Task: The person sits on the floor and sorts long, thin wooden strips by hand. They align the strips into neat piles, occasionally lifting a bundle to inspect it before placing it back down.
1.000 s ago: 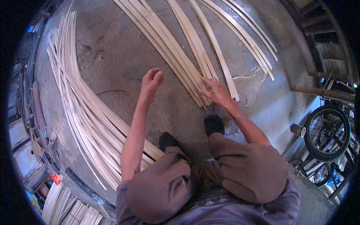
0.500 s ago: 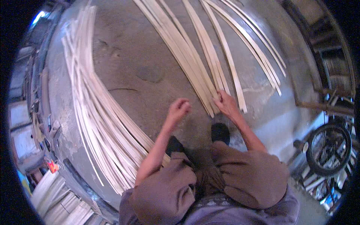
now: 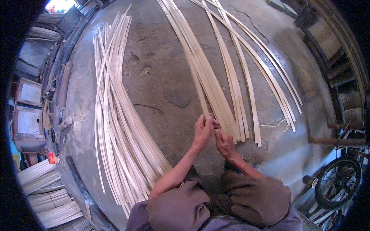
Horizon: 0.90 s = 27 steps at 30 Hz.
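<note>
Between my knees both hands are closed on one long, flat bamboo strip (image 3: pixel 200 94). My left hand (image 3: pixel 203 131) grips it with the thumb on top. Just below, my right hand (image 3: pixel 226 143) pinches its near end, fingers almost touching the left ones. The strip runs away from me along the left side of a row of pale bamboo strips (image 3: pixel 217 98) lying side by side on the floor. Further right lie several thinner strips (image 3: pixel 266 69), spaced apart. A big loose bundle of bamboo strips (image 3: pixel 125 154) spreads at my left, crossing one another at its far end.
The grey concrete floor (image 3: pixel 158 81) is stained. Bundled slats (image 3: pixel 50 200) and a dark pole (image 3: pixel 83 188) lie at the lower left. A spoked wheel (image 3: pixel 339 183) and a short tube (image 3: pixel 309 180) stand at the right. Shavings (image 3: pixel 283 125) lie near the right-hand strips.
My left hand has moved right and closed on the strip. A strip has come away from the left of the row, now held in both hands. The whole view has shifted.
</note>
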Available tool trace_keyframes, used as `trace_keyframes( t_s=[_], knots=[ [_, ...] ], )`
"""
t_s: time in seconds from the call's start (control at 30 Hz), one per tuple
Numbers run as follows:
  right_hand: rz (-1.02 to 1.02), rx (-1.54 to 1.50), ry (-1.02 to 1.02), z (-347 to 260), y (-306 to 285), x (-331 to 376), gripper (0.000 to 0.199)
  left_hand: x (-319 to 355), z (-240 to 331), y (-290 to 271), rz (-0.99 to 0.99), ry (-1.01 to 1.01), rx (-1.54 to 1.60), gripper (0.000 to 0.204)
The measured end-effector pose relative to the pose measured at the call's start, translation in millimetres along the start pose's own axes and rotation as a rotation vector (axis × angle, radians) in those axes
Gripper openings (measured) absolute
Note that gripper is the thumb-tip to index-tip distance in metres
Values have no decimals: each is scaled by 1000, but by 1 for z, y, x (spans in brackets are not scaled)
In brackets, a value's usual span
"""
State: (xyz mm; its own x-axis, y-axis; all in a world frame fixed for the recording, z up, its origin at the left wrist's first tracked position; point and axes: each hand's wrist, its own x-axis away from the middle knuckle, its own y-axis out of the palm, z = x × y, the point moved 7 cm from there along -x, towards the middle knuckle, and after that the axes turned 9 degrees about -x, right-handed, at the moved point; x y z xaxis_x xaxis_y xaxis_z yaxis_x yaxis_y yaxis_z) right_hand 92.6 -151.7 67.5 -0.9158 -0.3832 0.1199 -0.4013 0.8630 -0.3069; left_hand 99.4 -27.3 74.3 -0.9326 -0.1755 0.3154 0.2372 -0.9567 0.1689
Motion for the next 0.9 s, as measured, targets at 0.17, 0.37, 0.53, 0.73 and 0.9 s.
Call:
trace_keyframes(
  t_s=[0.17,0.37,0.53,0.73,0.9],
  knots=[
    [170,560,-251,-12,-41,-17,38,4,-46,-46,213,-199,287,24],
    [80,588,-105,47,-60,-24,60,16,-58,-68,415,-198,44,21],
    [54,673,3,46,-53,-24,55,25,-32,-64,555,-4,-60,16],
    [174,673,-141,40,-54,-20,49,17,-70,-75,499,-203,5,19],
    [153,817,-132,39,-44,-12,46,21,-70,-74,534,-205,51,17]
  ],
)
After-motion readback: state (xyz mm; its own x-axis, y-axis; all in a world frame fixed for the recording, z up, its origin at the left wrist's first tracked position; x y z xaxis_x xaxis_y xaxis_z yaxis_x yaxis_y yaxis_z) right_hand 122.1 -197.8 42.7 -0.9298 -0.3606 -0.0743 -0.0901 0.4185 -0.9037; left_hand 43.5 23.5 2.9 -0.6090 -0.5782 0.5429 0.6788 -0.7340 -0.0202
